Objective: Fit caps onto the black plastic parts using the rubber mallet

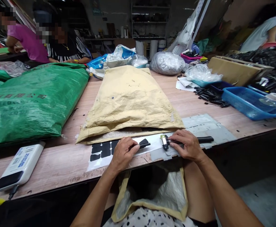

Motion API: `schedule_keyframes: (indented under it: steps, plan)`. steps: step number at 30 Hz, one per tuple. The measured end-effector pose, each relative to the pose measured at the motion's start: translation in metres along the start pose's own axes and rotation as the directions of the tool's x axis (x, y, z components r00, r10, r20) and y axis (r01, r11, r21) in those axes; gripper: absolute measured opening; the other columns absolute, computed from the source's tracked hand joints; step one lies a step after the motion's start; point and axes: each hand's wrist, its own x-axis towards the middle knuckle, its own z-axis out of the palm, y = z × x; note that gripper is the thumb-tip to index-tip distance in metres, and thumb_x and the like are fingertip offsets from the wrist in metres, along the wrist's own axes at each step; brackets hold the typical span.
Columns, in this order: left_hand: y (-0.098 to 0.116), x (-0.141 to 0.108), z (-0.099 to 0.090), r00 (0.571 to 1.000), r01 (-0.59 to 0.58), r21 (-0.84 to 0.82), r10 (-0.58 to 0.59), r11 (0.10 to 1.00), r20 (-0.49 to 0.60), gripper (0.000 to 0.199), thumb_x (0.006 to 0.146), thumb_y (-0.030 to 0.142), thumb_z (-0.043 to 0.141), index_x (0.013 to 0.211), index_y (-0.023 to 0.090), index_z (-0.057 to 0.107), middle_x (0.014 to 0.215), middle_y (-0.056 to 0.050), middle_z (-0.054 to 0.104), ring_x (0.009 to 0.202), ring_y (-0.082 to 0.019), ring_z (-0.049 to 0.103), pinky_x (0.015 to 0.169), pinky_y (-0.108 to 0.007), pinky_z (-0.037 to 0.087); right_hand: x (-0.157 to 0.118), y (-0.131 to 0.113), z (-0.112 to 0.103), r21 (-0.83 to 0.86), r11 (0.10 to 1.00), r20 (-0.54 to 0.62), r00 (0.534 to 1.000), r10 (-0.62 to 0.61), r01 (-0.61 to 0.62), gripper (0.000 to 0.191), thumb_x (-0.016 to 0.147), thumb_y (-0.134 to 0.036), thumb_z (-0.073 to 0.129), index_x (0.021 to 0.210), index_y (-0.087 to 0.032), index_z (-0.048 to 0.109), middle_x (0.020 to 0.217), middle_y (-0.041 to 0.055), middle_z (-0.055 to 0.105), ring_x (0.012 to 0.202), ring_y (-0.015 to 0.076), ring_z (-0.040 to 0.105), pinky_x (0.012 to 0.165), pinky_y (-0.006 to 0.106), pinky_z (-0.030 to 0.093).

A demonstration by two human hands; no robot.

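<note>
My right hand (186, 143) is closed around a small hammer (205, 139), near its head. The hammer's black handle points right, and its short head is silver and yellowish with a dark end. My left hand (126, 151) pinches a slim black piece (146, 145) whose tip sticks out to the right; the rest is hidden by the fingers. Under my left hand lies a white sheet with black rounded patches (106, 149). Beneath the hammer is a worn grey board (206, 129). An open yellow sack (185, 201) hangs over my lap, below the table edge.
A large yellow sack (133, 97) lies right behind my hands. Left are a bulging green sack (38, 97) and a white power bank (21, 164) with a cable. To the right are a blue tray (248, 104) and loose black parts (211, 96). Other people sit across the table.
</note>
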Motion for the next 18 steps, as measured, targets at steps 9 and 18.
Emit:
schedule_keyframes:
  steps: [9,18]
  plan:
    - [0.047,-0.076,0.032,0.882,0.077,-0.132,-0.006,0.988,0.471,0.02,0.099,0.039,0.053,0.099,0.026,0.068,0.086,-0.001,0.07,0.077,-0.018,0.062,0.068,-0.028,0.039,-0.001,-0.001,0.001,0.005,0.999,-0.026,0.999,0.044,-0.044,0.017,0.088,-0.032,0.068,0.1,-0.023,0.074,0.088,0.0042,0.066,0.083,0.0194,0.058,0.073,0.034,0.047]
    - [0.005,-0.094,0.101,0.812,0.529,-0.446,-0.277,0.722,0.514,0.057,0.1,0.066,0.035,0.077,0.018,0.056,0.064,0.0,0.06,0.058,-0.013,0.049,0.058,-0.025,0.035,-0.001,-0.002,0.0,0.024,0.997,-0.023,0.997,0.068,-0.067,0.016,0.087,-0.033,0.068,0.099,-0.024,0.075,0.088,0.0043,0.068,0.084,0.0201,0.059,0.075,0.034,0.048]
